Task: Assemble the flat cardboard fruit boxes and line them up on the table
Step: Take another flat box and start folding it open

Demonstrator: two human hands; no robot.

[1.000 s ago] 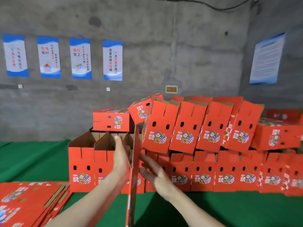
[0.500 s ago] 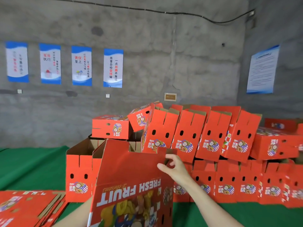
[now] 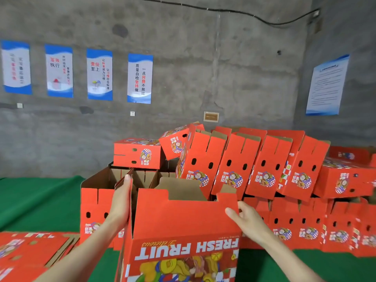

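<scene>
Hands are both on one red fruit box [image 3: 183, 222], which I see raised in front of the camera, above the near edge of the green counter [image 3: 38, 202]. Left hand [image 3: 121, 202]: fingers straight and pointing up, laid flat against the outside of the box's left end panel; nothing is gripped. Right hand [image 3: 247, 219]: thumb [image 3: 231, 212] on the printed face, fingers behind, pinching the top right corner tab of the near panel.

The fruit box is partly opened into a sleeve. Its brown inside shows at the top, and the words FRESH FRUIT read upside down on the face toward me.

Behind it, a lower row of boxes [image 3: 305, 224] stands along the counter, printed ends toward me. The leftmost box [image 3: 95, 204] of that row is open at the top, just beyond the left hand. Leaning boxes [image 3: 236, 165] rest on top of the row, tilted to the right and touching one another. One closed box [image 3: 136, 153] lies level at the left end of this upper layer.

A stack of flat boxes [image 3: 26, 253] lies on the counter at lower left, well apart from the right hand.

Four blue-and-white posters [image 3: 140, 78] and one notice sheet [image 3: 325, 86] hang on the concrete wall [image 3: 223, 68].
</scene>
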